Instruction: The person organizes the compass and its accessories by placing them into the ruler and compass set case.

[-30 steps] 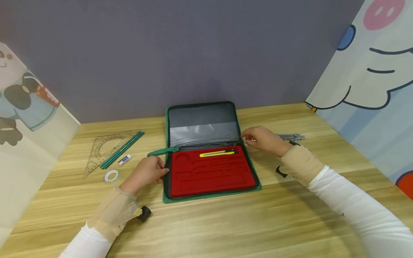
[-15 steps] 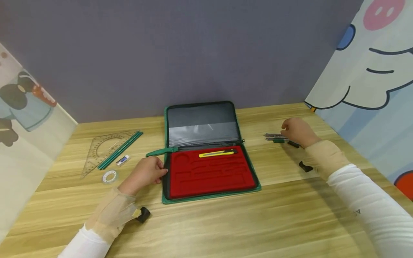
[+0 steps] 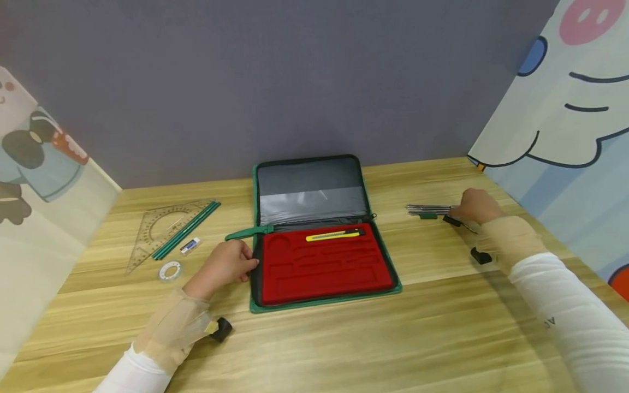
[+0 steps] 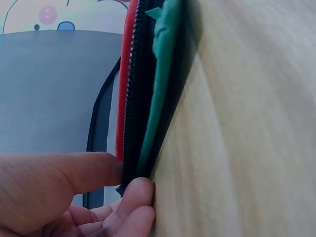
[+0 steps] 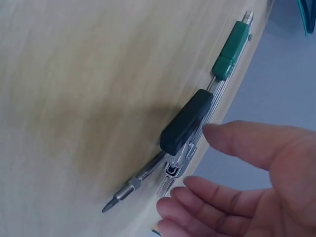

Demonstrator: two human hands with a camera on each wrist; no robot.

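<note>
A green zip case lies unfolded, its red moulded insert facing up. A yellow box cutter sits in the insert's top slot. My left hand pinches the case's left edge, thumb above and fingers beneath. At the right, my right hand is over a group of slim metal drawing tools. In the right wrist view its thumb and fingers are spread beside a black-handled tool with a pointed metal tip. A green-handled tool lies farther along, with other metal instruments partly hidden behind.
Left of the case lie a clear set square, green pencils, a small eraser and a tape roll. A green strap sticks out from the case. A grey panel stands behind the table.
My right hand has moved right from the case's zip corner to the metal tools and lowered to them. My left hand stays on the case's left edge.
</note>
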